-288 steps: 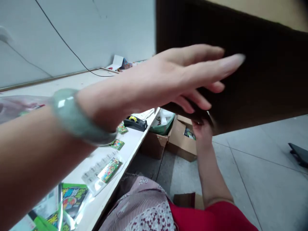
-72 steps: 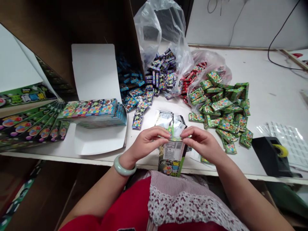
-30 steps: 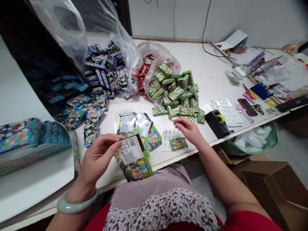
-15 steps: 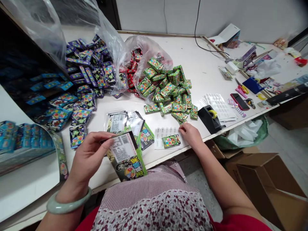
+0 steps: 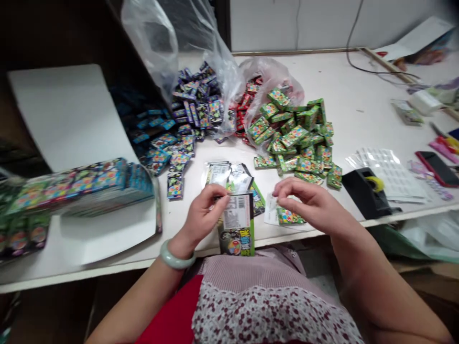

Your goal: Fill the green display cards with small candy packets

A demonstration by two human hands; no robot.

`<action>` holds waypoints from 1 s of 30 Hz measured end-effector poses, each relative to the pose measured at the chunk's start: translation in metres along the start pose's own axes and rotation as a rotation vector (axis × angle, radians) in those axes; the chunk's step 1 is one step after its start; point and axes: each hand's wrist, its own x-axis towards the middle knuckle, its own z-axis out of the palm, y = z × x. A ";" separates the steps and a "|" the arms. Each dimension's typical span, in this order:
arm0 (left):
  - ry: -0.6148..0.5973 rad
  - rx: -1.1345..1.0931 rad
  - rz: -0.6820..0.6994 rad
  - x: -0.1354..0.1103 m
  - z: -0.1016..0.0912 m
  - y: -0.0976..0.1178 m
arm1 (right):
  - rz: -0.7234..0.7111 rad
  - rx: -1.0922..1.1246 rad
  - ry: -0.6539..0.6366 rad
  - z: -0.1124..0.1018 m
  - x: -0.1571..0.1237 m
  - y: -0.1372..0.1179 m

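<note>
My left hand (image 5: 204, 215) pinches a black and green printed pouch (image 5: 236, 234) by its top edge. The pouch hangs at the table's front edge, its white label panel and barcode facing up. My right hand (image 5: 310, 203) is raised just right of it, thumb and fingertips pressed together; whatever they hold, if anything, is too small to make out. Under those fingers lie a white sticker sheet (image 5: 271, 210) and, on it, a small green box (image 5: 289, 217), partly covered by the hand. Several similar pouches (image 5: 242, 179) lie fanned behind the held one.
A heap of small green boxes (image 5: 294, 136) spills from a clear bag (image 5: 276, 71) holding red ones. Purple boxes (image 5: 197, 102) are piled farther left. A black tape dispenser (image 5: 366, 193), sticker sheets (image 5: 387, 172) and a phone (image 5: 435, 167) lie right. Stacked packs (image 5: 89, 184) stand left.
My right hand has lifted from the sticker sheet and come left toward the pouch, fingers pinched. My left hand still holds the pouch, now more upright. The view has swung left.
</note>
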 end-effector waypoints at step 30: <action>-0.072 0.115 0.061 0.002 -0.009 0.006 | 0.605 0.578 -0.587 0.074 0.099 0.019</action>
